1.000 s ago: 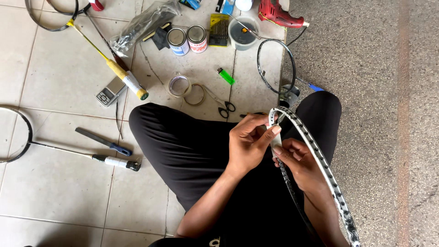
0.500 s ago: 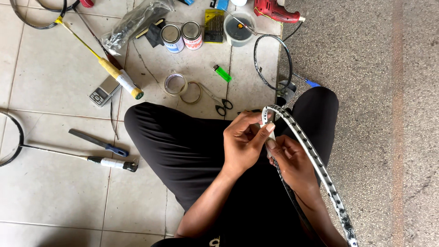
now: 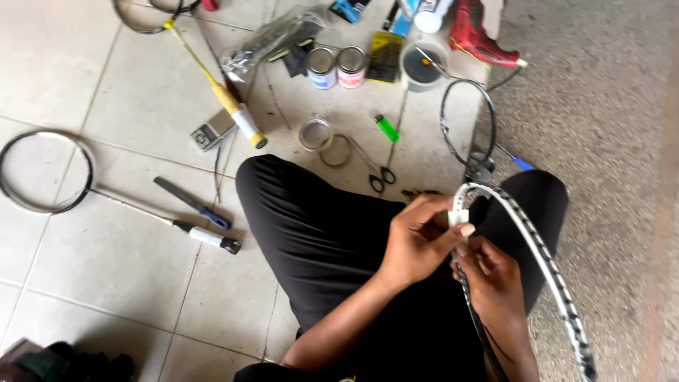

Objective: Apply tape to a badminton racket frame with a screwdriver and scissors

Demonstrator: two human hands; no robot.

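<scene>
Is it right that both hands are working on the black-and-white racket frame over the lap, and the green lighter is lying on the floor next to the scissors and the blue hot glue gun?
Not quite: the head view shows the hot glue gun is red, not blue. The rest holds: the left hand and right hand grip the racket frame, with the green lighter near the scissors.

Black trousers (image 3: 318, 233) of a plain, matte cloth are worn; they fill the lower middle of the frame, and soft folds are seen across the thighs and at the knees. The forearms are left bare, with no sleeve in view. No ring, watch or glove is seen on the left hand (image 3: 421, 244) or the right hand (image 3: 495, 283). The fingernails are kept short.
</scene>
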